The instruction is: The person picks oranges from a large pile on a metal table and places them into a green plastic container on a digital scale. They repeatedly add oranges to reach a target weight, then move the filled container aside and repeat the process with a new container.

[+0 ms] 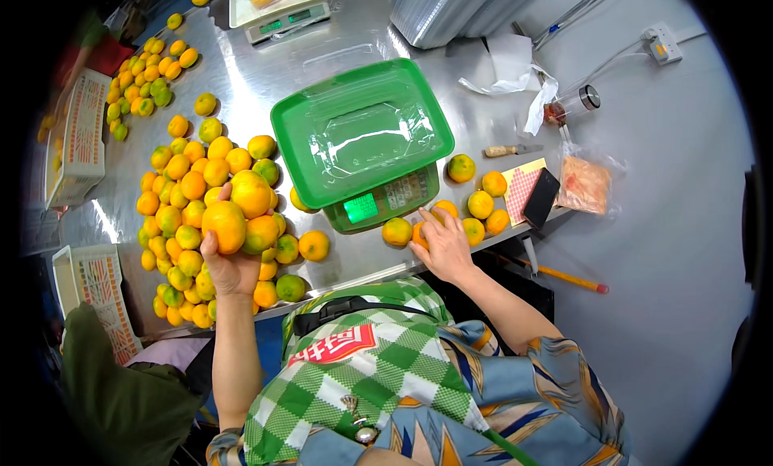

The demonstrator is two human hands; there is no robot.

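Observation:
My left hand [232, 266] holds several orange-yellow mandarins [223, 227] in front of a large heap of mandarins [193, 185], some of them partly green. My right hand [445, 245] reaches over the table's front edge, its fingers on a mandarin [420, 236]; whether they grip it I cannot tell. Around that hand lie more mandarins [481, 204]. Between my hands and farther back, a clear plastic tray [368, 127] rests in a green tray [362, 194] on a digital scale [386, 201] with a lit display.
Stacked clear containers [447, 13] stand at the back, beside white plastic film [507, 67]. A knife [513, 150], a phone [541, 198], a sticker sheet [519, 185] and a bagged item [584, 185] lie right. Perforated crates [84, 140] and a dark-green-clothed person [115, 387] are left; a second scale [287, 24] stands behind.

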